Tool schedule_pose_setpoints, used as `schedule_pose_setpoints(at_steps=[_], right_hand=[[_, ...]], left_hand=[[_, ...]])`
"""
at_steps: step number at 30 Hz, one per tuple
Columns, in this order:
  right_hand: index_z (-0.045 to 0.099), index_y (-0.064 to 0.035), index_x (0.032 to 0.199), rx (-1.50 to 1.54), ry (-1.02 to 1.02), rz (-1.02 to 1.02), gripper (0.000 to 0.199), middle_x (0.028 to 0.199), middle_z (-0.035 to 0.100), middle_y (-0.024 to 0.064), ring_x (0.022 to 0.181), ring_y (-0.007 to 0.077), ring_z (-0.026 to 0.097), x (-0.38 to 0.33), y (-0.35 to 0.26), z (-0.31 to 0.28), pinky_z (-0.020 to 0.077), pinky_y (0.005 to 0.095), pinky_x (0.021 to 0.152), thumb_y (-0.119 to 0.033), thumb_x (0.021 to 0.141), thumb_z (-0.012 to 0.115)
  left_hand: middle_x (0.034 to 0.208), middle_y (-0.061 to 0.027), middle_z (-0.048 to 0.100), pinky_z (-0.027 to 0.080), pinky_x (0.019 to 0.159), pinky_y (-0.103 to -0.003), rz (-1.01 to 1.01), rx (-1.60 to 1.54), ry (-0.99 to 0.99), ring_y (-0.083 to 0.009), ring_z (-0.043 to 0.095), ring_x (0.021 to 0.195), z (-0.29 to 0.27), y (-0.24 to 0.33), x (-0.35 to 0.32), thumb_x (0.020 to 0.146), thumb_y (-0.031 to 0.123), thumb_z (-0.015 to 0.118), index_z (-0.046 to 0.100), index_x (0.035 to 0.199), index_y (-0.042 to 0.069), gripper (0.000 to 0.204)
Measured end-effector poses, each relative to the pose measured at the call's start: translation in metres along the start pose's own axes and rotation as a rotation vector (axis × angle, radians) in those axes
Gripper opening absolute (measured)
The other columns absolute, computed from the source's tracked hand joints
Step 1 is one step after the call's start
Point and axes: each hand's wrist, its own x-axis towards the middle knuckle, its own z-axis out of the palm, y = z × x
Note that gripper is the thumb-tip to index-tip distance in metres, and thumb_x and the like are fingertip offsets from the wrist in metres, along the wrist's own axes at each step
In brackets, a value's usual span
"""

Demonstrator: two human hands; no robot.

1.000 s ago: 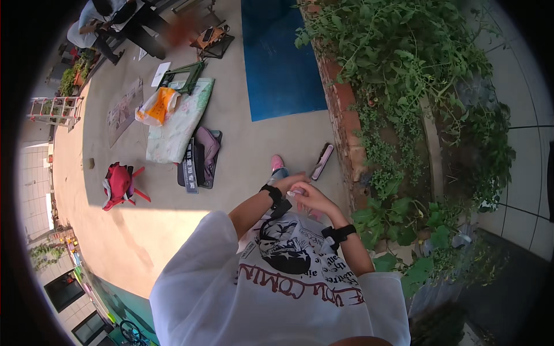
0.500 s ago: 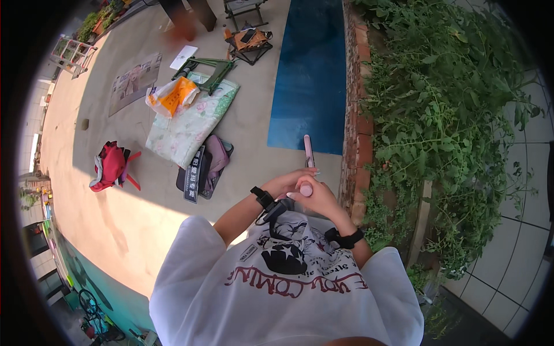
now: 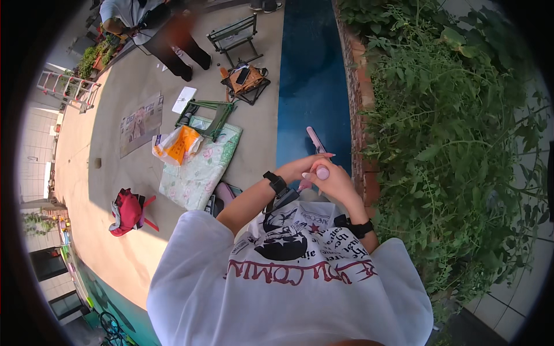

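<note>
Both hands meet right in front of the body, and the right hand (image 3: 334, 180) is curled around a pink rod (image 3: 322, 172), its blunt, round end facing up toward the camera! The left hand (image 3: 304, 168) presses in from the other side, fingers laid across toward the right hand; whether it grips anything itself, I cannot tell. Beyond the knuckles a slim pink bar (image 3: 314, 138) pokes out over the blue strip (image 3: 309, 75) of ground (it looks like the far end of the same rod, though the hands cover the join). Black wristbands (image 3: 277, 184) on both arms, and a white T-shirt (image 3: 225, 305) with black and red print fills the lower middle.

Over to the right, leafy green plants (image 3: 444, 150) crowd up to a brick edging (image 3: 358, 56) alongside the blue strip. On the left, plenty lying about: a folded floral mat (image 3: 199, 179) on the floor, an orange and white plastic bag (image 3: 180, 147) on top of it, and a green folding frame (image 3: 214, 120) at its upper end. Just above sits a white sheet (image 3: 184, 100); farther up, a low stool (image 3: 246, 81) carries a phone (image 3: 243, 76). A red bundle (image 3: 127, 211) rests at far left, and near the top a person (image 3: 153, 34) in dark trousers stands well apart from it all.
</note>
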Motion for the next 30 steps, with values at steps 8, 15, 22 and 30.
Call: schedule_pose_setpoints(at_steps=[8,15,22,30], right_hand=[[0.048,-0.0064,0.077,0.011,0.167,-0.009,0.04,0.063,0.055,0.0115,0.06,0.0263,0.056,0.105,0.014,-0.041,0.0425,0.035,0.053,-0.042,0.064,0.06],[0.045,-0.0028,0.102,0.113,0.193,0.184,0.044,0.061,0.055,0.0123,0.056,0.0269,0.055,0.217,0.075,-0.051,0.0418,0.0336,0.052,-0.031,0.07,0.056],[0.049,-0.0059,0.099,0.198,0.461,0.56,0.034,0.059,0.056,0.0119,0.057,0.0238,0.056,0.277,0.132,-0.031,0.0425,0.032,0.054,-0.028,0.073,0.05],[0.05,-0.0062,0.097,0.441,0.393,1.034,0.032,0.06,0.057,0.0098,0.049,0.0184,0.056,0.284,0.174,0.034,0.0447,0.0287,0.046,-0.03,0.076,0.047]], left_hand=[[0.08,-0.0076,0.05,0.048,0.056,-0.026,-0.137,0.047,-0.12,-0.0146,0.054,0.065,-0.044,0.09,0.105,0.079,0.016,0.042,0.03,0.116,0.01,0.039],[0.068,-0.0069,0.049,0.045,0.047,-0.029,-0.554,0.667,0.152,-0.0151,0.052,0.056,-0.19,0.138,0.205,0.077,0.017,0.043,0.043,0.096,0.004,0.023],[0.061,-0.0052,0.043,0.04,0.043,-0.027,-0.61,1.006,0.203,-0.0136,0.044,0.049,-0.301,0.277,0.213,0.077,0.018,0.039,0.04,0.108,0.006,0.033],[0.062,-0.0065,0.046,0.034,0.038,-0.025,-0.731,1.133,0.363,-0.0115,0.039,0.043,-0.408,0.426,0.176,0.078,0.017,0.041,0.029,0.121,0.011,0.044]])
